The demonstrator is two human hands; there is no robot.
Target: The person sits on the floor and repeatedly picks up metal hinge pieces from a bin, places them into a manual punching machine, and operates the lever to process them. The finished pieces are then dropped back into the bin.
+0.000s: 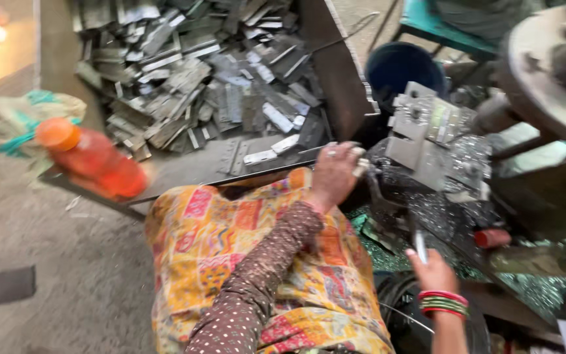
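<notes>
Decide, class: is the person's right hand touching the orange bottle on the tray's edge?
Apart. The head view shows the right hand low beside the machine, holding a small metal piece, while the orange bottle lies far across the patterned cloth.

Your left hand (335, 172) rests at the edge of a metal tray (335, 59) full of grey metal hinge plates (211, 78), with something small at its fingers. Your right hand (432, 270) holds a thin metal piece (420, 246) upright, near a machine (437, 147) covered in shiny shavings. An orange bottle (93, 160) lies at the tray's left corner. A patterned cloth (257, 262) covers your lap.
</notes>
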